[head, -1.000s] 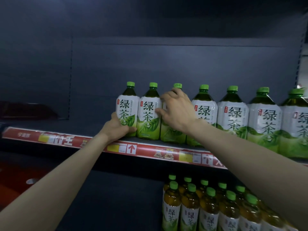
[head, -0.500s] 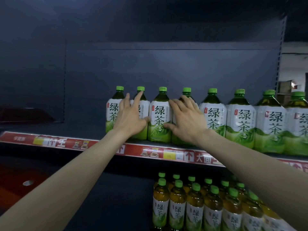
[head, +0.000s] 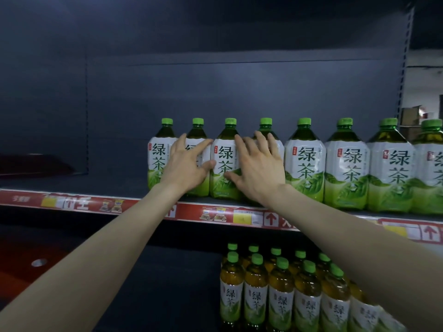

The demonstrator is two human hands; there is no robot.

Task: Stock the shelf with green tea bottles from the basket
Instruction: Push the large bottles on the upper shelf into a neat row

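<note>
Step in hand: squaring the row. The left hand (head: pixel 185 167) and right hand (head: pixel 259 171) lay flat, fingers (head: pixel 202 147) straight and spread apart, against the green tea bottles (head: pixel 305 161) standing upright on the shelf (head: pixel 107 185). The next move probably required fetching another bottle. The basket was out of view.

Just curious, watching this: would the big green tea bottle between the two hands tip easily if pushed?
Probably not easily. The bottle looks full to the neck, so it is likely heavy, and its body is wide and squat. Its neighbouring bottles stand close on both sides, which should brace it. The glossy label may be slippery.
</note>
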